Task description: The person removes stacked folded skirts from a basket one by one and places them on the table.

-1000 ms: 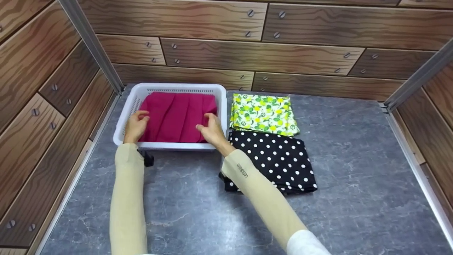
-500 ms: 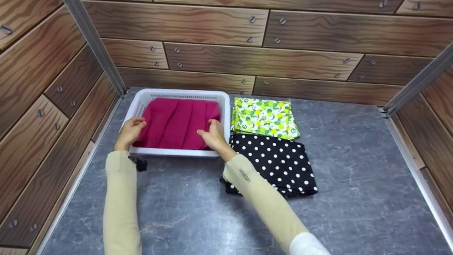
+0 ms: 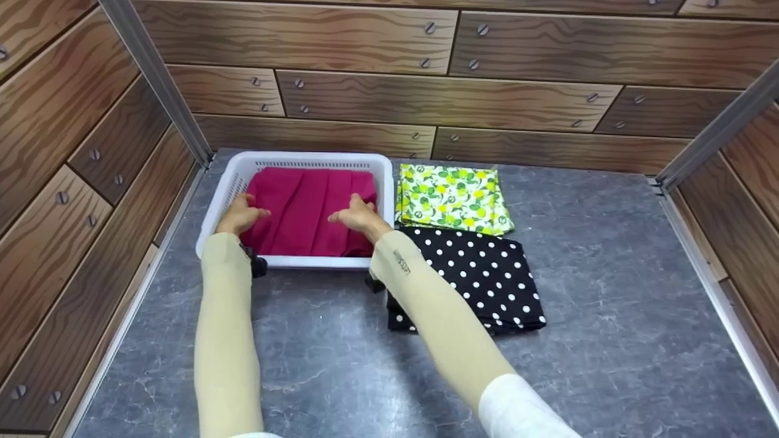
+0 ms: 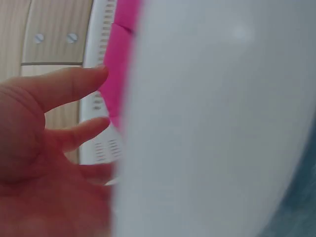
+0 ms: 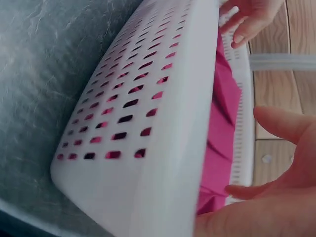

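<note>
A dark pink folded cloth [image 3: 304, 213] with several pleat-like folds lies in a white plastic basket [image 3: 316, 262] with slotted walls. My left hand [image 3: 241, 217] is over the cloth's left side, thumb apart from the fingers. In the left wrist view that hand [image 4: 54, 133] has its fingers extended near the cloth [image 4: 120, 64]; contact is unclear. My right hand [image 3: 359, 217] is over the cloth's right side. From the right wrist, its thumb and a finger show spread apart, and the basket's rim hides part of the hand [image 5: 276, 192].
Right of the basket lies a folded lemon-print cloth [image 3: 453, 198]. In front of it is a folded black cloth with white dots [image 3: 487, 274], partly under my right forearm. The grey marbled surface [image 3: 608, 304] is bounded by wood-patterned walls [image 3: 365, 97].
My left hand swung out to the left, then came back rightward over the cloth. My right hand shifted slightly left. The cloth and basket look the same; the head view tilted a little.
</note>
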The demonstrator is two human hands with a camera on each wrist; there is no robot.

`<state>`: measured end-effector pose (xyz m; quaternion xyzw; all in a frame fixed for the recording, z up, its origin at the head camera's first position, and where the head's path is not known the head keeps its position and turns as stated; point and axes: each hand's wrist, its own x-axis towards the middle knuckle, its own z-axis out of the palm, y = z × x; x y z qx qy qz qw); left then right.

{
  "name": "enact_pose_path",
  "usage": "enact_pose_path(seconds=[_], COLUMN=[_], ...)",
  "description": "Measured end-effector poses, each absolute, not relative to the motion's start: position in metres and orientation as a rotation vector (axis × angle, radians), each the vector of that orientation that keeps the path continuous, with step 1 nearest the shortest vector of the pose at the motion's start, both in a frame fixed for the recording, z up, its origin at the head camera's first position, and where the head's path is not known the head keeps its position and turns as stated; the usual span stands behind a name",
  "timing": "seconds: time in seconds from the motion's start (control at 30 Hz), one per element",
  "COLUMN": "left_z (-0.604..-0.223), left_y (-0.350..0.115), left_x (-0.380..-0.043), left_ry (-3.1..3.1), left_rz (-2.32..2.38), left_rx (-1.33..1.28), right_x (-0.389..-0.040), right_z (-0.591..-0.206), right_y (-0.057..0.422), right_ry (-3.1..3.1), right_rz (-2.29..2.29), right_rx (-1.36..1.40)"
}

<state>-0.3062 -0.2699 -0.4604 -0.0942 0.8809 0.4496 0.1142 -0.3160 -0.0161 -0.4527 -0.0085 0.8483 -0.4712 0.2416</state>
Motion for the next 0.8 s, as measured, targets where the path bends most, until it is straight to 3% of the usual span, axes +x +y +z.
enact_pose_path(seconds=[0.3, 0.8], left_z=[-0.463, -0.493], left_y=[-0.285, -0.274], left_x=[-0.306, -0.312], left_ry=[2.458, 2.547], left_rz=[1.292, 1.004], left_rx=[-0.162, -0.170], right_x=[-0.315, -0.312], right_z=[-0.485, -0.493], right_y=[-0.019, -0.021], right_ry=[2.233, 2.256], right_rz=[-1.493, -1.542], right_rx=[0.049, 0.126])
